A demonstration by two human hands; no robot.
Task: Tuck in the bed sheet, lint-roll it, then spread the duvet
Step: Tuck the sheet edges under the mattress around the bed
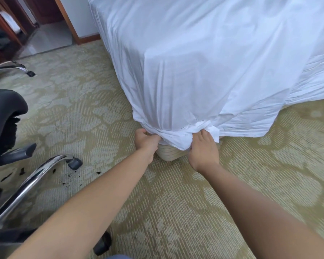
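The tucking step is in hand, at a corner of the bed. The white bed sheet (204, 62) drapes over the mattress and hangs down both visible sides, and at the corner its loose cloth is gathered into a bunched knot or twist (183, 134) just above the striped bed base (169, 153). The left hand (146, 142) has its fingers curled into the bunched cloth on the left of the knot; the right hand (204, 148) pinches the cloth on the right, a short tail of sheet sticking up past its thumb. The two hands sit close together, one on either side of the gather, both clamped on the sheet. Whether the knot is already tied tight or only twisted is hard to tell, since the folds hide its core.

The next move likely calls for pushing this bundle in between mattress and base, then drawing the side panels taut, as the right-hand drape lies slack on the patterned carpet (176, 202). Lint-rolling and the duvet are not yet begun; neither tool nor duvet shows clearly.

No containers are in view. A black office chair (6, 116) with a chrome base stands to the left, well apart from the bed
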